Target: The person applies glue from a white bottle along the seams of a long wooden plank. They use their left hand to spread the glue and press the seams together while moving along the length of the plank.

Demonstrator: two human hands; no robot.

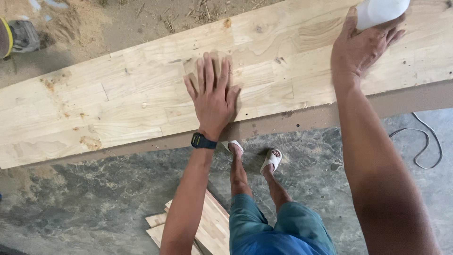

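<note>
Long pale wooden board (141,99) of finger-jointed strips, lying flat and running diagonally across the view from lower left to upper right; knots and patches of brown filler or sawdust mark its face. It rests on a darker brown worktop (406,97), whose edge shows as a strip along the board's near side.

Left hand (213,94) pressed palm-down on the board near its middle, fingers spread apart and flat, holding nothing; a dark wristwatch (203,141) sits on the wrist, just past the board's near edge. Right hand (361,45) at the board's upper right end, fingers closed around a white rounded object (380,12) that is cut off by the top of the frame; its kind cannot be told. The right forearm crosses the board's near edge and hides part of the worktop strip.

Below the board, on the mottled grey concrete floor (94,203): the person's feet in white sandals (271,159), legs in blue-green shorts (278,226). Short offcuts of the same pale wood (214,226) lie stacked on the floor just left of the legs, partly hidden by the left forearm. A grey cable (427,141) loops on the floor beneath the board's right end. Beyond the board's far edge, loose sawdust (75,23) covers the ground; at the far left edge a grey and yellow tool (16,37) is partly in view.
</note>
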